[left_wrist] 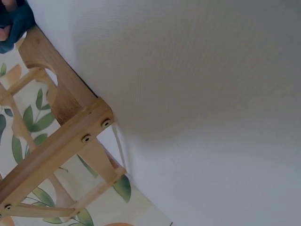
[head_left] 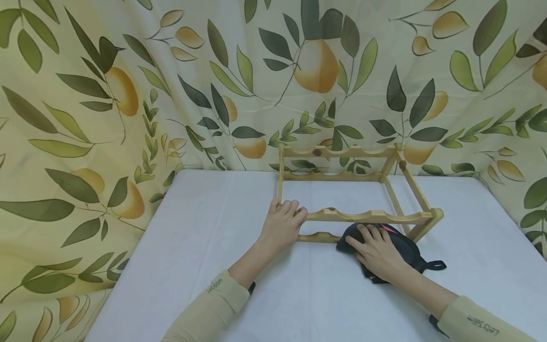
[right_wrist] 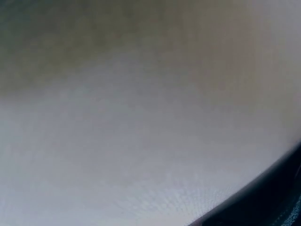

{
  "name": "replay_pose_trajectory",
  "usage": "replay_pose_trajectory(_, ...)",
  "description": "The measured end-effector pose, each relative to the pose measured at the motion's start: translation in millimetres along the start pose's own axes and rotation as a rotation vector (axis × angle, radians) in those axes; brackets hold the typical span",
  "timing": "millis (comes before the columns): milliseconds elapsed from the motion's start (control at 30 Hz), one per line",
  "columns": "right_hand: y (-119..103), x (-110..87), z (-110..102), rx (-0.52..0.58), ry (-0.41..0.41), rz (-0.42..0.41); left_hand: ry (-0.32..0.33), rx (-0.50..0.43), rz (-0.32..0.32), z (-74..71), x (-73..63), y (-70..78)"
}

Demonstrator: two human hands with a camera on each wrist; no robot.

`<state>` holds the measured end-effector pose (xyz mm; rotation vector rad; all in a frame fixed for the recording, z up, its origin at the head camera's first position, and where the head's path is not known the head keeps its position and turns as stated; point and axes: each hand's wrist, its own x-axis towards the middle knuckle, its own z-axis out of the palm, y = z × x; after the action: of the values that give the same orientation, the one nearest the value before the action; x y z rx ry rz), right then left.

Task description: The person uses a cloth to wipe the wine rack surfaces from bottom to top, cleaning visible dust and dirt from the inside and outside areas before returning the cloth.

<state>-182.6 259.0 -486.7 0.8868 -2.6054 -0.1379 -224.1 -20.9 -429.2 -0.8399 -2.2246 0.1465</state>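
Observation:
A light wooden rack with scalloped bars, like a small wine rack (head_left: 367,217), stands on the white-covered table. My left hand (head_left: 279,225) grips its near left corner, fingers curled over the top. To the right, my right hand (head_left: 380,251) holds a dark, rounded, cap-like fabric item (head_left: 406,247) with a pink-red patch and a short strap loop at its right end. That item lies against the rack's near side, overlapping the lower bar. In the left wrist view, the rack's screwed end frame (left_wrist: 61,146) shows, with the dark fabric (left_wrist: 21,21) at the top corner.
White cloth covers the table (head_left: 192,266). Behind and to the sides hangs a curtain (head_left: 239,85) printed with leaves and orange fruit, close behind the rack. The right wrist view is mostly a blurred pale surface with a dark edge (right_wrist: 263,202) at lower right.

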Motion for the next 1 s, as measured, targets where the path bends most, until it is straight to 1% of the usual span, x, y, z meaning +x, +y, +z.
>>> replay_pose_trajectory(167,-1.9,1.9,-0.3,-0.002,0.038,0.020,0.025,0.002,0.003,3.0,1.1,0.0)
replay_pose_trajectory(333,-3.3,0.4,0.2,0.012,0.122,-0.001,0.051,0.006,0.008,5.1,1.4,0.7)
replay_pose_trajectory(400,-3.8,-0.1,-0.2,0.006,0.141,-0.004,0.057,0.005,0.010,5.2,1.6,0.9)
replay_pose_trajectory(433,-4.1,-0.6,-1.1,0.003,0.139,0.002,0.057,0.003,0.011,5.1,1.6,1.0)
replay_pose_trajectory(633,0.9,-10.3,-9.7,-0.021,0.070,0.078,0.046,-0.005,0.009,3.9,1.2,0.7)
replay_pose_trajectory(767,7.9,-17.9,-15.1,-0.042,0.123,0.097,0.034,-0.004,0.004,2.8,0.8,-0.4)
replay_pose_trajectory(867,11.1,-19.4,-17.0,-0.045,0.161,0.097,0.035,-0.009,0.001,2.5,0.7,-1.0)
replay_pose_trajectory(1000,8.7,-16.0,-15.9,-0.025,0.172,0.083,0.043,-0.023,0.001,2.1,0.4,-1.1)
